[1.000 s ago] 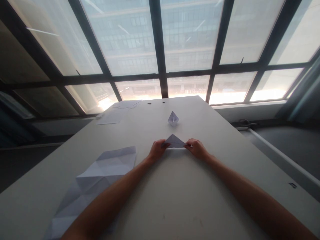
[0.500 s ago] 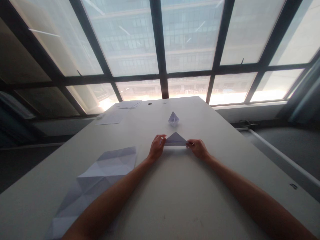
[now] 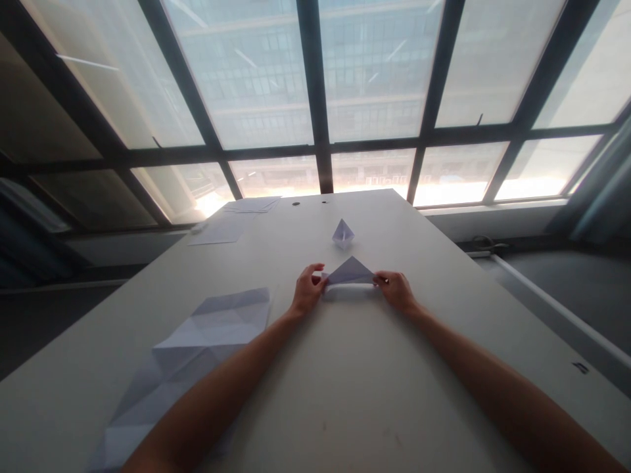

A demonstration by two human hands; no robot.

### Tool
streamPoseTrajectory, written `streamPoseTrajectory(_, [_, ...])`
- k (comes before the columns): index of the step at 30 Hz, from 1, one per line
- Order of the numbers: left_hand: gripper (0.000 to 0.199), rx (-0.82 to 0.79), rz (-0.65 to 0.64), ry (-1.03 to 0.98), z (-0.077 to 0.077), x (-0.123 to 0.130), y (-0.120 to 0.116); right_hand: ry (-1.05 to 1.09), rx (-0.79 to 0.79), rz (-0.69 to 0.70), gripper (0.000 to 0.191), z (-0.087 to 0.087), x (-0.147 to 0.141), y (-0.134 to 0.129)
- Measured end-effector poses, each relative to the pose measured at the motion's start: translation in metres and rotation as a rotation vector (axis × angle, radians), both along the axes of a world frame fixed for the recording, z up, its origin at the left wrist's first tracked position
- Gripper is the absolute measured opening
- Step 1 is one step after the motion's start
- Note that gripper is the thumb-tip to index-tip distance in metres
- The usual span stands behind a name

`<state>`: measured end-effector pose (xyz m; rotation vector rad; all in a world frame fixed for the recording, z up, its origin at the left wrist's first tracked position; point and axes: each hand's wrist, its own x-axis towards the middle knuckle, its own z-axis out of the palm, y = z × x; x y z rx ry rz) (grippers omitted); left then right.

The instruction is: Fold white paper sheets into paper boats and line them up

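Between my hands is a folded sheet of paper (image 3: pixel 351 270), a flat triangle with its peak pointing away from me. My left hand (image 3: pixel 309 289) pinches its left corner, the index finger raised a little off it. At the right corner, my right hand (image 3: pixel 394 289) holds the paper between thumb and fingers. A shadow under the lower edge suggests the paper is slightly off the white table (image 3: pixel 315 381). Just beyond it stands a folded paper boat (image 3: pixel 343 234).
A large creased sheet (image 3: pixel 211 322) lies on the left, partly under my left forearm. Farther back are loose white sheets (image 3: pixel 217 230) and a small dark disc (image 3: pixel 296 203). A small dark mark (image 3: pixel 580 368) is near the right edge. Windows (image 3: pixel 369 72) rise behind the table.
The folded paper has shifted slightly right and its lower edge now looks bowed, with the lower band no longer showing flat. My right hand has moved slightly right with it.
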<state>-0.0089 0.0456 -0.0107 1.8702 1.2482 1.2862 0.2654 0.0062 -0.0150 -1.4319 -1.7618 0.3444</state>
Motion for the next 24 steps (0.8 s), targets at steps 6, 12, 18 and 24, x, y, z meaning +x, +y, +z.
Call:
streamPoseTrajectory(6, [0.037, -0.016, 0.045, 0.062, 0.005, 0.002, -0.002, 0.002, 0.006, 0.002, 0.026, -0.002, 0.001, 0.001])
streamPoseTrajectory(12, [0.009, -0.008, 0.114, 0.200, 0.011, 0.003, -0.006, 0.020, 0.001, 0.014, 0.026, -0.003, 0.001, 0.001])
streamPoseTrajectory(18, [0.015, 0.003, 0.088, 0.270, 0.012, 0.005, -0.010, 0.025, -0.026, -0.013, 0.026, -0.002, 0.001, 0.001])
streamPoseTrajectory(24, [0.017, 0.003, 0.040, 0.297, 0.015, 0.007, -0.012, 0.047, -0.047, -0.038, 0.026, 0.000, 0.001, 0.002])
